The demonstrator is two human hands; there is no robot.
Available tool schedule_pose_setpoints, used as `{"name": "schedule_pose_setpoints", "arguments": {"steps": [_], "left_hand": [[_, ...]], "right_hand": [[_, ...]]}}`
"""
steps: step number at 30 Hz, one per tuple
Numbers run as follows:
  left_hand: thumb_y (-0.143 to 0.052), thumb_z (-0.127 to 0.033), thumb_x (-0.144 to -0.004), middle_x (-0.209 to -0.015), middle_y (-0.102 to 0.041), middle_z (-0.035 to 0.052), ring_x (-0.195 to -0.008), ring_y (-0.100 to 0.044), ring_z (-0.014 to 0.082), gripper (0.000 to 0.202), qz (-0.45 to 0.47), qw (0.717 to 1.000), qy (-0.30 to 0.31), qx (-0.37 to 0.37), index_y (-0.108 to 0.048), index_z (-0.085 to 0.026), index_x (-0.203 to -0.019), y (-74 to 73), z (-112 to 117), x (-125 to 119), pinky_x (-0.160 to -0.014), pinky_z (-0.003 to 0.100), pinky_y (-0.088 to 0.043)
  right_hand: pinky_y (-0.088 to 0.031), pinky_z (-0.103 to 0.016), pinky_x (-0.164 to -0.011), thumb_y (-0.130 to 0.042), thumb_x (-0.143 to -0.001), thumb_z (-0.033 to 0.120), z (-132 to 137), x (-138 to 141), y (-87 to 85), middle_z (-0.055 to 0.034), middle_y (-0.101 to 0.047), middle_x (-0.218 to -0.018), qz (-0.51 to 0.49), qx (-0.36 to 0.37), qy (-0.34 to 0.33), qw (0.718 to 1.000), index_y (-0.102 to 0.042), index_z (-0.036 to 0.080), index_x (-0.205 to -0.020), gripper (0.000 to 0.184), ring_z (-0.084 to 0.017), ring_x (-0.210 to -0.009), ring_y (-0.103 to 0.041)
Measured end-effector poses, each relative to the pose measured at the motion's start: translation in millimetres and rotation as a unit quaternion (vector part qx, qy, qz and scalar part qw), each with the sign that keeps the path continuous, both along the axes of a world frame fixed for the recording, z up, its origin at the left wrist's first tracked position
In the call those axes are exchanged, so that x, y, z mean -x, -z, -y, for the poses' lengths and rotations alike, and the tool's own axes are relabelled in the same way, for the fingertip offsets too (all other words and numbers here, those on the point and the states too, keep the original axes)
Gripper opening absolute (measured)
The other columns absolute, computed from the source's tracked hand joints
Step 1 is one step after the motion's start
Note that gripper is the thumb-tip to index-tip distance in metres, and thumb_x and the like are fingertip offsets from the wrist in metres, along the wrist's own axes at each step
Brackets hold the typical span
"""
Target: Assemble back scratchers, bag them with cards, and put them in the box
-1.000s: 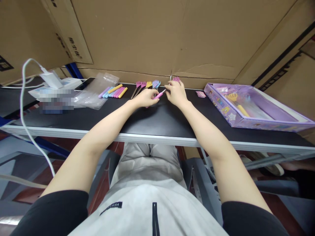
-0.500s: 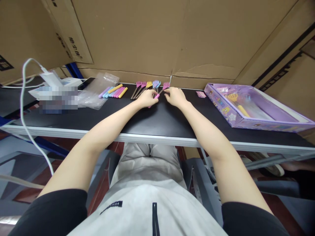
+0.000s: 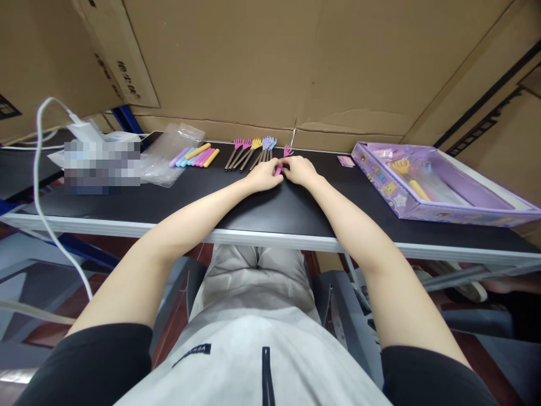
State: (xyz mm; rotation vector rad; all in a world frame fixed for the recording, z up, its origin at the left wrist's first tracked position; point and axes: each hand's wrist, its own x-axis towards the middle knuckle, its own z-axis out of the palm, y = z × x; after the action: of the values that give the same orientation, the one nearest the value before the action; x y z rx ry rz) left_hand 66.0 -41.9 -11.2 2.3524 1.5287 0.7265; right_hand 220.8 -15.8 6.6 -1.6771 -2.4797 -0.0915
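Observation:
My left hand is closed around a pink handle, part of which shows between my two hands. Close against it, my right hand is closed on the shaft of a back scratcher with a pink claw head, which sticks out beyond my fingers. The fingers hide where handle and shaft meet. Just left of my hands lie several handleless back scratchers with brown shafts and pink, yellow, purple and blue claw heads. Farther left is a group of loose purple, blue, pink and yellow handles.
Clear plastic bags and a white charger with its cable are on the left of the black table. A purple display box holding a yellow back scratcher stands at right, beside a small pink card. Cardboard walls the back.
My left hand has moved right with the pink handle, up to my right hand. The pink claw head now stands lower and more upright.

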Motion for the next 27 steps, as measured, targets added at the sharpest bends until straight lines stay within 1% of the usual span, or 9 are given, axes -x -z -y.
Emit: {"name": "schedule_pose_setpoints", "arguments": {"steps": [4, 8, 10, 12, 16, 18, 21, 24, 27], "left_hand": [[-0.066, -0.024, -0.097, -0.123, -0.077, 0.0170, -0.114, -0.074, 0.0305, 0.048, -0.061, 0.997, 0.032, -0.028, -0.062, -0.006, -0.141, 3.7, -2, 3, -0.099, 0.038, -0.054], [-0.070, -0.030, -0.096, -0.129, -0.074, 0.0190, -0.117, -0.073, 0.0325, 0.049, -0.095, 0.993, 0.059, -0.043, -0.062, -0.008, -0.138, 4.4, -3, 5, -0.099, 0.040, -0.054], [-0.071, -0.034, -0.095, -0.125, -0.075, 0.0178, -0.111, -0.074, 0.0311, 0.047, -0.100, 0.992, 0.071, -0.042, -0.061, -0.009, -0.134, 3.4, -5, 8, -0.094, 0.039, -0.054], [-0.073, -0.037, -0.093, -0.114, -0.076, 0.0148, -0.101, -0.074, 0.0283, 0.043, -0.100, 0.990, 0.088, -0.042, -0.062, -0.012, -0.127, 1.9, -8, 12, -0.086, 0.035, -0.053], [-0.073, -0.040, -0.090, -0.089, -0.072, 0.0062, -0.082, -0.069, 0.0221, 0.026, -0.103, 0.988, 0.111, -0.039, -0.062, -0.019, -0.098, -1.8, -12, 22, -0.071, 0.029, -0.045], [-0.071, -0.040, -0.090, -0.081, -0.069, 0.0032, -0.075, -0.065, 0.0196, 0.023, -0.104, 0.987, 0.114, -0.030, -0.059, -0.021, -0.088, -3.7, -12, 23, -0.067, 0.028, -0.041], [-0.071, -0.039, -0.090, -0.080, -0.068, 0.0031, -0.073, -0.062, 0.0187, 0.024, -0.104, 0.988, 0.110, -0.020, -0.057, -0.021, -0.082, -7.0, -8, 23, -0.066, 0.028, -0.039], [-0.071, -0.038, -0.090, -0.081, -0.070, 0.0045, -0.074, -0.062, 0.0196, 0.023, -0.105, 0.989, 0.103, -0.010, -0.057, -0.021, -0.082, -10.0, -5, 21, -0.067, 0.029, -0.039], [-0.071, -0.037, -0.090, -0.080, -0.067, 0.0030, -0.072, -0.059, 0.0184, 0.023, -0.103, 0.989, 0.102, -0.005, -0.056, -0.021, -0.082, -11.0, -3, 20, -0.068, 0.028, -0.038]], "right_hand": [[-0.048, -0.044, -0.122, -0.048, -0.106, 0.017, -8, -2, 5.5, -0.0115, -0.062, -0.158, -0.025, 0.016, 0.007, 1.000, -0.061, 0.019, -0.158, 0.054, -0.031, -0.148, -0.059], [-0.045, -0.045, -0.125, -0.042, -0.109, 0.018, -16, -3, 11.8, -0.0104, -0.056, -0.164, -0.036, 0.040, 0.015, 0.998, -0.055, 0.018, -0.163, 0.055, -0.030, -0.152, -0.055], [-0.045, -0.047, -0.126, -0.041, -0.110, 0.020, -20, -3, 14.5, -0.0115, -0.053, -0.166, -0.038, 0.045, 0.024, 0.998, -0.051, 0.017, -0.166, 0.057, -0.031, -0.153, -0.054], [-0.045, -0.046, -0.126, -0.041, -0.110, 0.021, -23, -3, 16.7, -0.0135, -0.052, -0.167, -0.037, 0.047, 0.031, 0.998, -0.051, 0.015, -0.165, 0.056, -0.031, -0.153, -0.054], [-0.044, -0.043, -0.126, -0.038, -0.112, 0.021, -28, -5, 18.9, -0.0179, -0.048, -0.169, -0.016, 0.055, 0.023, 0.998, -0.057, 0.007, -0.158, 0.052, -0.031, -0.155, -0.052], [-0.043, -0.042, -0.126, -0.037, -0.112, 0.020, -29, -7, 18.6, -0.0196, -0.047, -0.169, -0.007, 0.056, 0.012, 0.998, -0.056, 0.004, -0.158, 0.052, -0.031, -0.155, -0.051], [-0.042, -0.040, -0.126, -0.037, -0.112, 0.019, -28, -8, 17.0, -0.0205, -0.048, -0.168, 0.002, 0.057, -0.007, 0.998, -0.056, 0.003, -0.158, 0.052, -0.030, -0.155, -0.051], [-0.042, -0.037, -0.126, -0.036, -0.112, 0.018, -26, -8, 15.3, -0.0201, -0.049, -0.167, 0.011, 0.058, -0.017, 0.998, -0.056, 0.004, -0.158, 0.052, -0.028, -0.155, -0.051], [-0.042, -0.037, -0.126, -0.036, -0.112, 0.018, -27, -8, 15.8, -0.0201, -0.049, -0.168, 0.016, 0.058, -0.016, 0.998, -0.057, 0.004, -0.157, 0.051, -0.028, -0.155, -0.052]]}}
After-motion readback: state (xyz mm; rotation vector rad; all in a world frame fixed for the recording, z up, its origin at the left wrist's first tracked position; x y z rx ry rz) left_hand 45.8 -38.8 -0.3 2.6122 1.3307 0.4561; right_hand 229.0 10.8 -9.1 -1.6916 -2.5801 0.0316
